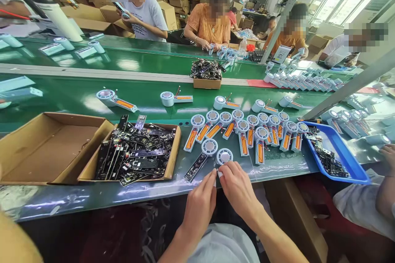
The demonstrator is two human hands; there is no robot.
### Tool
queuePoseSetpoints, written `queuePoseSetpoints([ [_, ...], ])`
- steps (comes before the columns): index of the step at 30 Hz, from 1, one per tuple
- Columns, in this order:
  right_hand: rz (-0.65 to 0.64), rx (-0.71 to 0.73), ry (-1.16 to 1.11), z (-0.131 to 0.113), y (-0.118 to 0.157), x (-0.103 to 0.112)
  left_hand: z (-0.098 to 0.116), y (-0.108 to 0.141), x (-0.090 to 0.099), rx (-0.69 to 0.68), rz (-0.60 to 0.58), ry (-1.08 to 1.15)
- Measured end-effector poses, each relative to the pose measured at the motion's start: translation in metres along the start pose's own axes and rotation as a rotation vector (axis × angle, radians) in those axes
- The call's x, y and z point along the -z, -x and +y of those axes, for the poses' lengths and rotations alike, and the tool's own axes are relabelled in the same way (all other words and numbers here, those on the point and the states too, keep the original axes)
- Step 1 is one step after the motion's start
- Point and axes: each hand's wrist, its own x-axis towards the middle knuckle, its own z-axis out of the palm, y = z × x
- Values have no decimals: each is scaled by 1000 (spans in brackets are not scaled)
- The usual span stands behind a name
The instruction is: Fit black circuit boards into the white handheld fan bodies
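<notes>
Glossy green worktop (286, 168); left fingers (211, 178), right fingers (227, 171) pinched on round-headed plastic fan (224, 155); cardboard box (175, 152) nearby.

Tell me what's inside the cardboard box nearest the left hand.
The cardboard box holds a jumbled heap of mostly black circuit boards, some poking past its rim. Whatever lies beneath the top layer, including the box's floor, is covered.

I see the left hand (200, 200) and right hand (237, 183) gripping a round-headed fan (224, 155) near, boxed circuit boards (145, 154) left.
</notes>
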Motion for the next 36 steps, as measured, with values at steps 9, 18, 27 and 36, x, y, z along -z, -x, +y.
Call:
queuePoseSetpoints([
  [9, -73, 82, -300, 25, -8, 4, -10, -26, 31, 100, -234, 224],
  [18, -161, 172, -358, 32, -10, 10, -10, -35, 40, 33, -316, 218],
  [27, -252, -171, -601, 23, -2, 18, 6, -19, 32, 317, -240, 410],
  [36, -225, -559, -1442, 41, 8, 12, 9, -34, -3, 581, -307, 485],
])
